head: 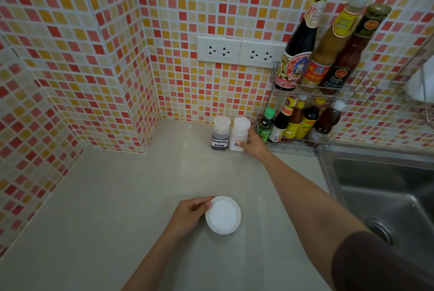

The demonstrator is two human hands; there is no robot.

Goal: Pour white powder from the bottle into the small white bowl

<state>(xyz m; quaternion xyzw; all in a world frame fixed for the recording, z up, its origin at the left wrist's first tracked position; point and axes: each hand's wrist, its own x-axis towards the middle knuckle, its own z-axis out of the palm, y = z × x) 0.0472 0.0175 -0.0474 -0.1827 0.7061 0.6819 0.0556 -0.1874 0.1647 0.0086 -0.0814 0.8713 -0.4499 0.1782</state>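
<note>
A person's right hand [252, 143] wraps around a white powder bottle [239, 134] standing at the back of a pale grey counter [117, 208], thumb across the front near its label and fingers behind it, the grip closed on the bottle. The bottle stands upright, its long axis vertical and its translucent cap pointing up, base on the counter. Just beside it on the left stands a second small bottle [220, 132] of dark liquid, with a handwritten label and the same kind of cap; whether the two touch cannot be told.

Nearer the camera, the left hand [190, 216] steadies a small white bowl [223, 215] by its left rim, thumb and fingertips pinched on the edge. The bowl sits flat on the counter, mouth up, its inside white; bowl and powder bottle are well apart.

The counter runs into a corner of walls [94, 43] clad in red, orange and cream mosaic tiles. Two white double sockets [239, 51] are set in the back wall above the bottles. To the right, a two-tier wire rack [303, 143] holds sauce bottles [328, 51] on both levels, just beside the right hand. A stainless-steel sink [387, 196] is sunk into the counter at far right, and a dark sleeve [375, 262] covers the right upper arm.
</note>
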